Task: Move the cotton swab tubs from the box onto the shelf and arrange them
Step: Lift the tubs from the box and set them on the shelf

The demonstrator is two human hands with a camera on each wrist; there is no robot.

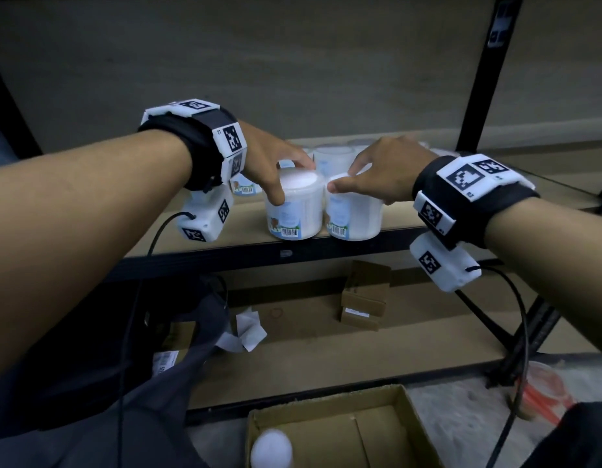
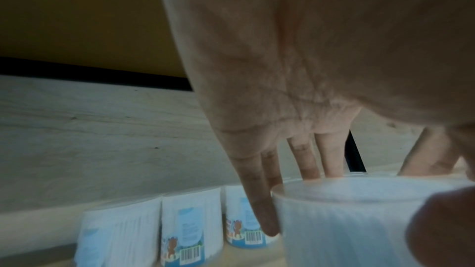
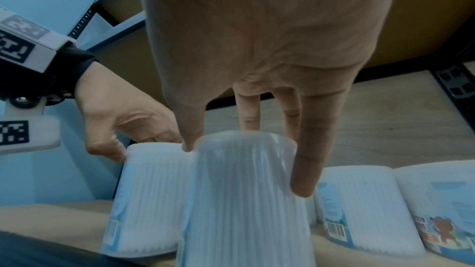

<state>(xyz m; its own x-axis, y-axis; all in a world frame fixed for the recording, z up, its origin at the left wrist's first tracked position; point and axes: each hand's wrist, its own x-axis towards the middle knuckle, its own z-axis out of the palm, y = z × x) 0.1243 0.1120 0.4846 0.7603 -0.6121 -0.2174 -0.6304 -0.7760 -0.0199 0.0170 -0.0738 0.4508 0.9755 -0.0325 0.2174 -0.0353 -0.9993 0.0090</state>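
Two white cotton swab tubs stand side by side at the front edge of the wooden shelf [image 1: 238, 236]. My left hand [image 1: 287, 179] grips the left tub [image 1: 294, 207] from above, thumb on its near side. In the same way my right hand [image 1: 358, 177] holds the right tub [image 1: 355, 211]. The left wrist view has the left hand [image 2: 354, 196] around its tub [image 2: 347, 226]. In the right wrist view the right hand [image 3: 246, 149] clasps its tub [image 3: 244, 200]. Several more tubs [image 1: 333, 157] stand behind. The cardboard box [image 1: 404, 420] below holds one tub [image 1: 270, 450].
Labelled tubs [image 2: 190, 224] line the shelf to the left, and others [image 3: 359, 206] sit to the right. A black upright [image 1: 478, 79] rises at the right. The lower shelf carries small cardboard boxes [image 1: 365, 295] and crumpled paper [image 1: 247, 329]. Cables hang from both wrists.
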